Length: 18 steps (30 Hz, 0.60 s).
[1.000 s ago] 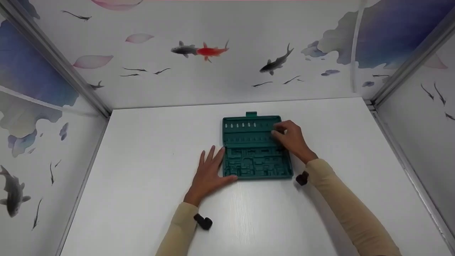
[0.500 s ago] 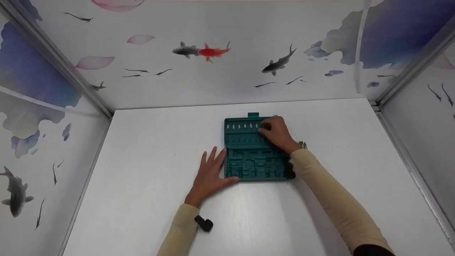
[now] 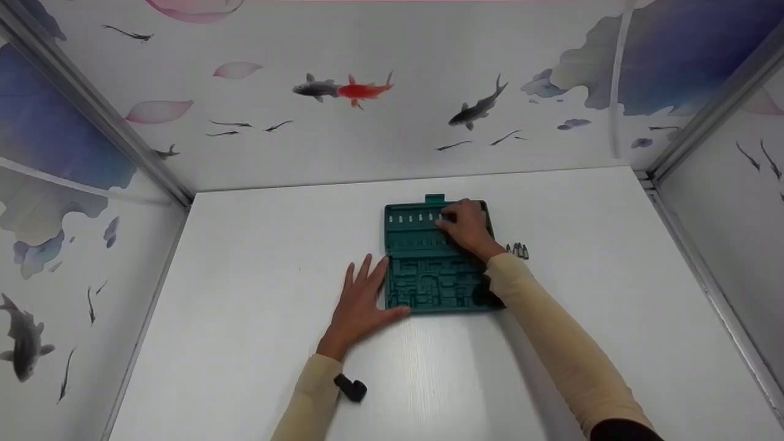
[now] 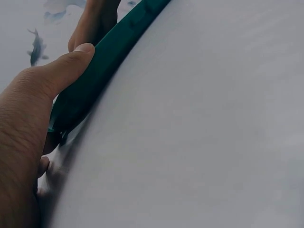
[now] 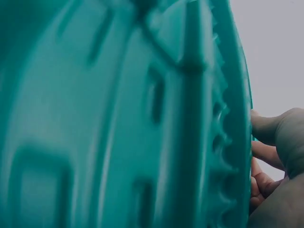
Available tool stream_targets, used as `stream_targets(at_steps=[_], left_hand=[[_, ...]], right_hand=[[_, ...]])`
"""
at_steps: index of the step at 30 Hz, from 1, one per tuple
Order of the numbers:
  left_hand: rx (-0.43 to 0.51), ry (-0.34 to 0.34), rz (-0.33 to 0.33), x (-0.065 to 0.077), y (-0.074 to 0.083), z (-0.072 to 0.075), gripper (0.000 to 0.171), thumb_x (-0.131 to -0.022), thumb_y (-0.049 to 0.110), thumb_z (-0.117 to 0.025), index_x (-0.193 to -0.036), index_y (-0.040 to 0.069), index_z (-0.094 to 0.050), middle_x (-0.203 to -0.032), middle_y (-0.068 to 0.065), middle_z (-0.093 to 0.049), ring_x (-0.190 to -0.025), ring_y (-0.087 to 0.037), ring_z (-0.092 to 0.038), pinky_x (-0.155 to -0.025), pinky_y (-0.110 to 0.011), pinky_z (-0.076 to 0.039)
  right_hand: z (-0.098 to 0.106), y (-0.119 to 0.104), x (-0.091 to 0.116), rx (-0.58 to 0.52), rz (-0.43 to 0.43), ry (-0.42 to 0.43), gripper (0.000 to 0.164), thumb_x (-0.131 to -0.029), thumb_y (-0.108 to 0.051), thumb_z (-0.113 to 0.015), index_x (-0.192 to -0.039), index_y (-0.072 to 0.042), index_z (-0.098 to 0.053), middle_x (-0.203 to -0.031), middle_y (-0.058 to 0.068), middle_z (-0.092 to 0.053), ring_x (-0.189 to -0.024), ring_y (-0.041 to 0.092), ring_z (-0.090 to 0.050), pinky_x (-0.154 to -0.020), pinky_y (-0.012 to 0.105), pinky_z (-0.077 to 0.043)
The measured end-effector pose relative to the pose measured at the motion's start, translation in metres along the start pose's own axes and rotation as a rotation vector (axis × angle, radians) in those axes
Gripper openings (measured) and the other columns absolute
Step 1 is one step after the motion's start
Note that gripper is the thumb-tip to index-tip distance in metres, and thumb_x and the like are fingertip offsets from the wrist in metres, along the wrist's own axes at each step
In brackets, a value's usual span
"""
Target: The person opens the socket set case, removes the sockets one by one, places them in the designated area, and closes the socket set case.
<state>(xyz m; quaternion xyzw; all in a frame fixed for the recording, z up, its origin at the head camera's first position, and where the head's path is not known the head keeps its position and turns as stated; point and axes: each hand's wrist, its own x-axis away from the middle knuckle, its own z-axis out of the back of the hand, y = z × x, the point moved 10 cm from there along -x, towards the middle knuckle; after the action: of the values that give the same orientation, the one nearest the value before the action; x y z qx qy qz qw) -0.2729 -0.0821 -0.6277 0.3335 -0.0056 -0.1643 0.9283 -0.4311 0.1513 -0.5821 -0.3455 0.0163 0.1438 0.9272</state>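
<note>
A green plastic tool case (image 3: 404,236) lies unfolded on the white table, its lower half moulded with recesses. Small silver bits (image 3: 411,218) stand in a row along its upper half. My right hand (image 3: 471,228) reaches over the upper half, thumb and forefinger pinching at the bit on the row's right end. In the right wrist view its fingers (image 5: 264,154) are partly hidden by the case wall (image 5: 240,118). My left hand (image 3: 361,303) is spread at the lower left corner, fingers along the side. Its thumb (image 4: 76,64) rests on the front rim in the left wrist view.
Several loose pointed bits (image 3: 520,250) lie on the table (image 3: 245,294), just right of the case near my right wrist. Printed wall panels (image 3: 355,147) enclose the back and both sides. A black wrist camera (image 3: 351,388) is strapped to my left sleeve.
My right hand has moved left along the upper row, from the case's right edge to the visible bits. Loose bits beside the case have come into view. My left hand stays put.
</note>
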Motion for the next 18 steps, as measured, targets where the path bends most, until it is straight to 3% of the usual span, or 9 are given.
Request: stream_targets(at_steps=[6, 12, 14, 18], left_hand=[[-0.009, -0.003, -0.001, 0.0, -0.001, 0.001, 0.118, -0.089, 0.084, -0.07, -0.178, 0.023, -0.024, -0.183, -0.015, -0.018, -0.17, -0.037, -0.008, -0.136, -0.059, -0.006], [0.001, 0.006, 0.009, 0.001, -0.003, 0.001, 0.117, -0.088, 0.085, -0.07, -0.178, 0.024, -0.025, -0.184, -0.015, -0.017, -0.17, -0.041, -0.006, -0.135, -0.063, -0.01], [0.001, 0.005, 0.01, 0.001, -0.003, 0.0, 0.118, -0.088, 0.086, -0.069, -0.178, 0.025, -0.025, -0.184, -0.015, -0.017, -0.17, -0.041, -0.006, -0.135, -0.063, -0.01], [0.003, -0.004, 0.007, 0.0, -0.001, -0.001, 0.118, -0.088, 0.087, -0.068, -0.178, 0.025, -0.023, -0.184, -0.014, -0.016, -0.17, -0.04, -0.005, -0.135, -0.062, -0.009]], right_hand=[[0.0, 0.006, 0.001, -0.185, -0.062, -0.009, 0.035, -0.105, -0.008, -0.074, -0.136, 0.009, -0.073, -0.142, 0.028, -0.064, -0.139, 0.046, -0.052, -0.123, 0.068, -0.031], [-0.001, 0.015, 0.004, -0.407, -0.167, 0.033, 0.029, -0.105, -0.003, -0.07, -0.132, 0.006, -0.075, -0.14, 0.023, -0.063, -0.133, 0.039, -0.056, -0.118, 0.056, -0.044], [0.0, 0.016, 0.004, -0.376, -0.168, 0.065, 0.028, -0.105, -0.005, -0.072, -0.13, 0.006, -0.076, -0.137, 0.023, -0.064, -0.131, 0.038, -0.057, -0.117, 0.056, -0.044], [0.0, 0.013, 0.003, -0.207, -0.148, 0.103, 0.031, -0.104, -0.012, -0.075, -0.128, 0.007, -0.077, -0.136, 0.024, -0.065, -0.133, 0.041, -0.055, -0.121, 0.062, -0.034]])
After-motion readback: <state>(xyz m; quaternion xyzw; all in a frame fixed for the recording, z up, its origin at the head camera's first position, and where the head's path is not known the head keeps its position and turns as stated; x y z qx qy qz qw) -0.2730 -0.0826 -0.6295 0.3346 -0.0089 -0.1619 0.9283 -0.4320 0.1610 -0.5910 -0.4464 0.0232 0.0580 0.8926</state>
